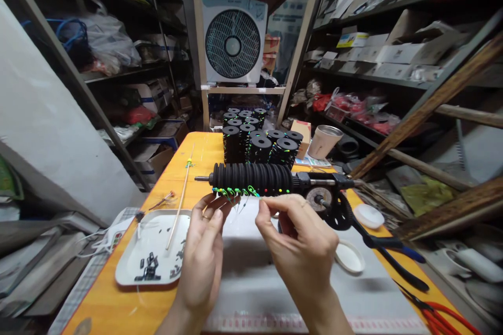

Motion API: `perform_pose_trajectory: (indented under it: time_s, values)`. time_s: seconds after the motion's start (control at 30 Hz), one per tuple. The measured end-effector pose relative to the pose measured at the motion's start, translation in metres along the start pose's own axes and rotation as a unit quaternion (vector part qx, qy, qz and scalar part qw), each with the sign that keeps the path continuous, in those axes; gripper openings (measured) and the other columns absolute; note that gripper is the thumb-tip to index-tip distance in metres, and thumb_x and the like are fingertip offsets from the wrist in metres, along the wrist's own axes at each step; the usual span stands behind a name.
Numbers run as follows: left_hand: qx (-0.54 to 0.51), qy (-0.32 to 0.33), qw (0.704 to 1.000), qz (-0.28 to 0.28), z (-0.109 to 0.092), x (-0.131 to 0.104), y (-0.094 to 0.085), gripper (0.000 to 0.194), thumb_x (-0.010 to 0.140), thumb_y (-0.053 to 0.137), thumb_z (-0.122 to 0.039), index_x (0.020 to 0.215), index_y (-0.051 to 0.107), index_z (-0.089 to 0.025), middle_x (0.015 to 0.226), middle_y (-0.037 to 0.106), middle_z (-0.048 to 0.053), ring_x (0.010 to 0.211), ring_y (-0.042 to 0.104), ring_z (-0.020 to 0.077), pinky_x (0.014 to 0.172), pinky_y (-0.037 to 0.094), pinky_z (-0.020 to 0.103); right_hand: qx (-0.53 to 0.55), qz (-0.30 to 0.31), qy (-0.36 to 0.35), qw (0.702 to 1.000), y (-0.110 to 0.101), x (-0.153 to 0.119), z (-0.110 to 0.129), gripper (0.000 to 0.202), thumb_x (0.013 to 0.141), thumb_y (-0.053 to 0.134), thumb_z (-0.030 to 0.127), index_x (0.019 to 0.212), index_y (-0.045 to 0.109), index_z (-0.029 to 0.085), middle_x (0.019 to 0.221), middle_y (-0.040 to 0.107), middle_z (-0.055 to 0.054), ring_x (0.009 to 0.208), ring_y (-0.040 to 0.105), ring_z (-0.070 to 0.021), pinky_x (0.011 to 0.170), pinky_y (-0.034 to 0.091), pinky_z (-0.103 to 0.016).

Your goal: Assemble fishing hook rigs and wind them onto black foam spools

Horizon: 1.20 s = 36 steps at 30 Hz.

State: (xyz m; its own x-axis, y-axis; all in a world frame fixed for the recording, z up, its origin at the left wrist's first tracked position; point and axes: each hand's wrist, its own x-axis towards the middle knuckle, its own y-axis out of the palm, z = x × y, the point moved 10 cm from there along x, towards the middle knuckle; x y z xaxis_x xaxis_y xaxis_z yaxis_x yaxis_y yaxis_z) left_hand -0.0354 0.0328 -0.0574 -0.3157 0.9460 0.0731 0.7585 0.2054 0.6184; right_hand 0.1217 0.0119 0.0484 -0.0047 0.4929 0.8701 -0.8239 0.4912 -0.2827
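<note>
A ribbed black foam roll [251,175] lies level on a spindle, with red, yellow and green bead-like heads along its lower side. Several bright green loops [231,191] and thin line ends hang beneath its left half. My left hand [204,241] is under the left end, its fingers curled and thumb close to the fingers by the line ends; what they grip, if anything, is too fine to make out. To the right, thumb and forefinger of my right hand [294,235] pinch the end of a thin line by the rightmost green loop.
A white tray [129,267] with small black pieces and a thin stick [181,204] lies left. Behind stand several finished-looking black rolls [261,144]. A hand-wheel mechanism [320,199], white lids [349,257], pliers [393,246] and red-handled scissors [440,314] are right.
</note>
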Motion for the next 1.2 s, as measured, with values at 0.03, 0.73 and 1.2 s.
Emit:
perform_pose_trajectory:
  time_s: [0.03, 0.73, 1.2]
  values:
    - [-0.004, -0.003, 1.000, -0.002, 0.000, 0.000, 0.000, 0.024, 0.096, 0.062, -0.027, 0.119, 0.059, -0.022, 0.124, 0.068, 0.006, 0.130, 0.055, 0.0248, 0.120, 0.028, 0.048, -0.002, 0.002, 0.002, 1.000, 0.000, 0.000, -0.001, 0.015, 0.089, 0.064, 0.004, 0.082, 0.065, 0.017, 0.070, 0.062, 0.001, 0.058, 0.051, -0.0088, 0.059, 0.045, -0.021]
    - [0.376, 0.072, 0.923, 0.026, 0.008, -0.040, 0.010, 0.030, 0.098, 0.050, -0.043, 0.081, 0.068, -0.026, 0.073, 0.059, 0.002, 0.074, 0.052, 0.0237, 0.090, 0.038, 0.043, -0.169, 0.149, -0.159, 0.961, 0.007, 0.004, 0.006, 0.053, 0.090, 0.057, 0.009, 0.142, 0.049, 0.003, 0.140, 0.059, -0.019, 0.131, 0.050, -0.0322, 0.112, 0.041, -0.049]
    - [0.353, 0.148, 0.893, 0.237, 0.009, -0.039, 0.001, 0.033, 0.097, 0.052, -0.042, 0.087, 0.079, -0.026, 0.067, 0.067, 0.006, 0.064, 0.058, 0.0205, 0.088, 0.046, 0.040, -0.237, 0.181, -0.230, 0.926, 0.048, 0.015, -0.009, 0.050, 0.091, 0.053, 0.006, 0.140, 0.049, -0.001, 0.133, 0.061, -0.023, 0.120, 0.057, -0.0366, 0.108, 0.049, -0.055]
